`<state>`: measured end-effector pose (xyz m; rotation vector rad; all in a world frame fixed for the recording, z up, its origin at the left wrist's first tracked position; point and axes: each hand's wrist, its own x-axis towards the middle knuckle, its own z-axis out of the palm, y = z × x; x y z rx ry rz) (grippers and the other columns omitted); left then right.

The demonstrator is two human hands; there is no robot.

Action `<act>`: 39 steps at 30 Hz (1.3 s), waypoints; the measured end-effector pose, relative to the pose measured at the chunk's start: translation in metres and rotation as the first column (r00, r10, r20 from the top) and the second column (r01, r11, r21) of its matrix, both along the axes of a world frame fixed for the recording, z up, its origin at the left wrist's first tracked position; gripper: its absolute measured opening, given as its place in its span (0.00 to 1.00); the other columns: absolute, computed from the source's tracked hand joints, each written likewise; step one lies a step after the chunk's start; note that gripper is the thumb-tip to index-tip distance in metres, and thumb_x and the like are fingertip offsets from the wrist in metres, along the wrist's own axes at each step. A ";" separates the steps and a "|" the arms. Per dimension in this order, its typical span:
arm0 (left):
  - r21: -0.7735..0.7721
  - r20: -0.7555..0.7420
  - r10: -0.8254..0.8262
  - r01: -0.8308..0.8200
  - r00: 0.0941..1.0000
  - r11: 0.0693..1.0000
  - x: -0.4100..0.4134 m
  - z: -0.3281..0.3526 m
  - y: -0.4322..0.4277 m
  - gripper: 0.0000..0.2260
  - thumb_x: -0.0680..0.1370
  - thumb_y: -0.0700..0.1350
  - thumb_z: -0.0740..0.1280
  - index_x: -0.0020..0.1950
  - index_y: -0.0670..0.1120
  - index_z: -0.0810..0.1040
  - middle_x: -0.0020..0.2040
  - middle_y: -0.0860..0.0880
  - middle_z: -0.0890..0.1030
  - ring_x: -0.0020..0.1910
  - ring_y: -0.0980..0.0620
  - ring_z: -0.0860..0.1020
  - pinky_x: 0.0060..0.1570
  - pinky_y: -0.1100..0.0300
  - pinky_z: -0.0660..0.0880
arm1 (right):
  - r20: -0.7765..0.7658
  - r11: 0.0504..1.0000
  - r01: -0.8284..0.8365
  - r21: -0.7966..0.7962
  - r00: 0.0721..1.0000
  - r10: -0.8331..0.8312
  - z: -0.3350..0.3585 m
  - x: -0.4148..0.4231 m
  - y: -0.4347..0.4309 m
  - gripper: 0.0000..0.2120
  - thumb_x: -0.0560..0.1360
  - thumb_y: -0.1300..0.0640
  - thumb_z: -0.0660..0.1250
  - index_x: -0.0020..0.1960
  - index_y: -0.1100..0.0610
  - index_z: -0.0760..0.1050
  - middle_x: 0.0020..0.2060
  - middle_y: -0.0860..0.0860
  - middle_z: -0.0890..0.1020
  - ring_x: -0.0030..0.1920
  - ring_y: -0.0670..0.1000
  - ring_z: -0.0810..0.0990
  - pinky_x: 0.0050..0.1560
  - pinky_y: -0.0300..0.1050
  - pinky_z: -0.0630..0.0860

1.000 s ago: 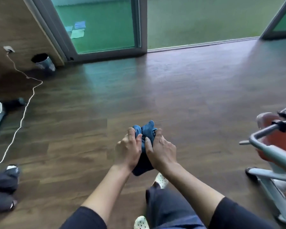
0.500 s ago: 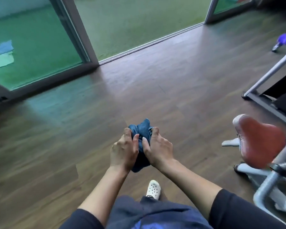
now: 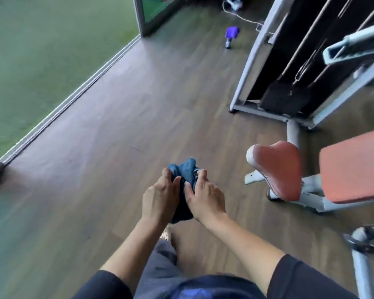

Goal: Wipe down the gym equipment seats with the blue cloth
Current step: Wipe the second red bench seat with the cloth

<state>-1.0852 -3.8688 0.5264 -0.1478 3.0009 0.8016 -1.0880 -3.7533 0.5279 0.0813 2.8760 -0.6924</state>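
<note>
Both hands, left hand (image 3: pixel 160 196) and right hand (image 3: pixel 205 196), grip bunched blue cloth (image 3: pixel 185 175) above wood floor (image 3: pixel 121 126). Red seat (image 3: pixel 277 169) near right, untouched.

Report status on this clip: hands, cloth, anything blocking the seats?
Left hand and right hand both grip the bunched blue cloth. Cloth held above floor, apart from red seat; no wiping yet. Nothing between cloth and seat.
</note>
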 end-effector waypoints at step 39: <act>-0.019 0.138 -0.969 0.979 0.205 0.205 -0.396 -0.106 0.411 0.15 0.82 0.51 0.55 0.55 0.39 0.69 0.45 0.40 0.79 0.40 0.35 0.79 0.31 0.55 0.63 | 0.019 0.153 0.982 -0.108 0.156 -0.988 -0.123 -0.286 0.321 0.16 0.81 0.53 0.55 0.64 0.61 0.67 0.51 0.58 0.80 0.47 0.60 0.81 0.43 0.50 0.73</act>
